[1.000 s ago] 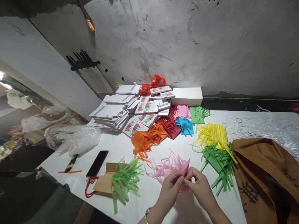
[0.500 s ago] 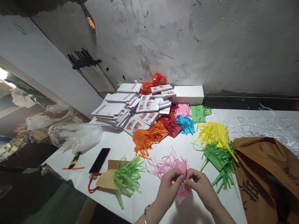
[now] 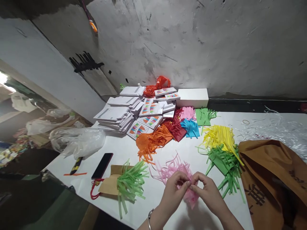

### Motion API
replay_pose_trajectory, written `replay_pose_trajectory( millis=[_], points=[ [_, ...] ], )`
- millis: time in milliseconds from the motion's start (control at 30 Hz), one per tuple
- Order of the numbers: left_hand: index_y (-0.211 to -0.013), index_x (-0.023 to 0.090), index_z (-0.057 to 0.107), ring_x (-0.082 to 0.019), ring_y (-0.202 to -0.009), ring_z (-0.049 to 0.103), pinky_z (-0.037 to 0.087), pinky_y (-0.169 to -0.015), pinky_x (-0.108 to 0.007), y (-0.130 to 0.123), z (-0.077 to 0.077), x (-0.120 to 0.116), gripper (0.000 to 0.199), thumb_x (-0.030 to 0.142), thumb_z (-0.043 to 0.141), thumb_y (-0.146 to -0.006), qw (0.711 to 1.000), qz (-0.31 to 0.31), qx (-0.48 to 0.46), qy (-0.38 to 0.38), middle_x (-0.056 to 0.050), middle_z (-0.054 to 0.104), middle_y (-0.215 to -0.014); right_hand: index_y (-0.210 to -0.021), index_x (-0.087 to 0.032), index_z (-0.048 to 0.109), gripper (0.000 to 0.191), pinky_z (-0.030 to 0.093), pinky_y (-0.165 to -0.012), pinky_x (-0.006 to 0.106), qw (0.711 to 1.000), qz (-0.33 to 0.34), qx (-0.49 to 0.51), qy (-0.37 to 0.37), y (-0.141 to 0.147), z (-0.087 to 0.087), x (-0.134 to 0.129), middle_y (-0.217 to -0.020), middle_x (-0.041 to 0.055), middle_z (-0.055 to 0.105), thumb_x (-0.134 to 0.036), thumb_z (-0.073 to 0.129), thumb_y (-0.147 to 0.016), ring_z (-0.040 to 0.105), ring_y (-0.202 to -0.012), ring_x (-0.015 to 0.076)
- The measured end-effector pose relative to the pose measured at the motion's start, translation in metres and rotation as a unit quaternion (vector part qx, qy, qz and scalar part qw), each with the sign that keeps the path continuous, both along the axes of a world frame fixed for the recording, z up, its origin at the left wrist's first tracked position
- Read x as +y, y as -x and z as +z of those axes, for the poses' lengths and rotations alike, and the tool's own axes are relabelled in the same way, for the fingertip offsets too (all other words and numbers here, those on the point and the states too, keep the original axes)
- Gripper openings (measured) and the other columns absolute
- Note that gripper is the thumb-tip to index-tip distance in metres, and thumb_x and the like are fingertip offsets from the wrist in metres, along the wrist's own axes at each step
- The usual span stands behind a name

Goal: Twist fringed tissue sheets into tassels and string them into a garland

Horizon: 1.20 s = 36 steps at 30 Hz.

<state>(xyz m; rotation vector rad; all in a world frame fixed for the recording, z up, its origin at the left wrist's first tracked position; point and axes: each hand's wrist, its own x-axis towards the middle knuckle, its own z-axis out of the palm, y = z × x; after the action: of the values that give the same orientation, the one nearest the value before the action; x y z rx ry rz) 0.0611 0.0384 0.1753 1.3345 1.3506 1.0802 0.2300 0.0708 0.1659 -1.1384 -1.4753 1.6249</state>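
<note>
Pink tissue-paper fringe (image 3: 171,169) lies bunched on the table under both hands, its strips spreading to the upper left. My left hand (image 3: 177,188) pinches a piece of it between thumb and forefinger. Close against it, my right hand (image 3: 203,188) pinches the same spot, the fingertips of both hands touching. The exact bit held between the fingertips is hidden. To the left, light green fringe (image 3: 131,179) rests on a piece of brown card (image 3: 110,185). Right of my hands lie darker green fringe (image 3: 223,163) and yellow fringe (image 3: 219,137).
Stacked white printed packets (image 3: 112,113) fill the back left, beside a white box (image 3: 193,97). Orange fringe (image 3: 153,140) and blue fringe (image 3: 190,127) lie in front. A phone (image 3: 102,166), a cutter knife (image 3: 76,165) and a clear plastic bag (image 3: 79,140) are left; a brown cloth bag (image 3: 271,159) covers the right edge.
My hands stay pinched together at nearly the same place, the right hand's knuckles slightly higher. The pink fringe beneath has shifted a little to the right.
</note>
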Motion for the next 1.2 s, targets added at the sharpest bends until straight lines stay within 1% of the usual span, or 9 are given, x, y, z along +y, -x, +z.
replay_pose_trajectory(
  millis=[233,400,533,633,767,867,1000,1100,1200],
  points=[
    [-0.079,0.019,0.058,-0.018,-0.077,0.055,0.043,-0.070,-0.029,0.007,0.003,0.001,0.012,0.024,0.058,-0.089,1.000,-0.023,0.015,0.005,-0.004,0.060,-0.082,-0.073,-0.021,0.056,0.018,0.043,-0.068,0.028,1.000,0.009,-0.011,0.006,-0.003,-0.009,-0.001,-0.072,-0.0017,0.057,-0.035,0.065,-0.079,0.053,-0.072,0.0170],
    [-0.075,0.019,0.054,-0.022,-0.094,0.056,0.042,-0.085,-0.033,0.012,0.016,0.000,0.014,0.005,0.056,-0.074,0.994,-0.038,0.081,-0.062,-0.006,0.058,-0.097,-0.075,-0.022,0.058,0.008,0.044,-0.069,0.027,0.997,-0.007,-0.057,-0.043,-0.009,-0.006,0.001,-0.074,-0.0013,0.059,-0.026,0.061,-0.082,0.055,-0.073,0.0171],
    [-0.070,0.019,0.055,-0.020,-0.084,0.054,0.040,-0.079,-0.031,0.012,0.017,-0.002,0.017,0.004,0.061,-0.067,0.996,-0.076,-0.045,0.025,-0.005,0.062,-0.086,-0.083,-0.023,0.062,0.005,0.046,-0.075,0.031,0.989,-0.049,-0.085,-0.108,-0.007,-0.004,-0.002,-0.087,0.0036,0.062,-0.027,0.060,-0.084,0.057,-0.084,0.0219],
    [-0.068,0.019,0.053,-0.018,-0.077,0.054,0.041,-0.073,-0.029,0.010,0.008,-0.004,0.014,0.013,0.064,-0.071,0.987,-0.052,-0.127,0.086,-0.003,0.060,-0.080,-0.088,-0.023,0.064,0.012,0.044,-0.086,0.037,0.983,-0.078,-0.082,-0.145,-0.002,-0.005,-0.007,-0.098,0.0079,0.062,-0.035,0.060,-0.087,0.056,-0.100,0.0267],
    [-0.067,0.019,0.050,-0.017,-0.077,0.054,0.041,-0.070,-0.027,0.008,-0.002,-0.006,0.016,0.018,0.065,-0.073,0.975,-0.011,-0.186,0.119,-0.003,0.061,-0.080,-0.085,-0.025,0.069,0.023,0.047,-0.078,0.032,0.990,-0.038,-0.044,-0.130,0.009,-0.004,-0.017,-0.086,0.0041,0.067,-0.044,0.058,-0.092,0.062,-0.085,0.0221],
    [-0.067,0.018,0.053,-0.017,-0.077,0.054,0.041,-0.070,-0.027,0.009,-0.005,-0.008,0.014,0.016,0.066,-0.069,0.967,0.010,-0.217,0.135,-0.002,0.061,-0.079,-0.088,-0.024,0.073,0.024,0.048,-0.080,0.030,0.994,-0.045,-0.023,-0.098,0.013,-0.006,-0.022,-0.090,0.0041,0.071,-0.047,0.065,-0.088,0.064,-0.088,0.0221],
    [-0.065,0.017,0.053,-0.013,-0.067,0.049,0.038,-0.063,-0.024,0.016,-0.012,-0.012,0.013,0.013,0.066,-0.063,0.954,0.039,-0.259,0.149,0.001,0.056,-0.070,-0.074,-0.020,0.071,0.031,0.049,-0.070,0.027,0.991,-0.130,-0.009,-0.026,0.006,-0.022,-0.017,-0.077,0.0030,0.070,-0.048,0.066,-0.087,0.065,-0.076,0.0203],
    [-0.067,0.018,0.051,-0.011,-0.061,0.042,0.035,-0.059,-0.023,0.026,-0.017,-0.016,0.015,0.017,0.066,-0.063,0.943,0.078,-0.292,0.142,0.004,0.049,-0.066,-0.081,-0.019,0.068,0.035,0.050,-0.062,0.027,0.975,-0.221,0.026,0.026,-0.007,-0.042,-0.002,-0.073,0.0017,0.070,-0.053,0.062,-0.088,0.066,-0.069,0.0195],
    [-0.069,0.019,0.049,-0.012,-0.064,0.043,0.037,-0.062,-0.023,0.038,-0.021,-0.018,0.017,0.023,0.066,-0.068,0.933,0.111,-0.320,0.123,0.004,0.048,-0.068,-0.089,-0.019,0.065,0.038,0.054,-0.064,0.030,0.951,-0.301,0.063,0.038,-0.022,-0.063,0.021,-0.075,0.0011,0.070,-0.057,0.061,-0.088,0.068,-0.070,0.0189]
  ],
)
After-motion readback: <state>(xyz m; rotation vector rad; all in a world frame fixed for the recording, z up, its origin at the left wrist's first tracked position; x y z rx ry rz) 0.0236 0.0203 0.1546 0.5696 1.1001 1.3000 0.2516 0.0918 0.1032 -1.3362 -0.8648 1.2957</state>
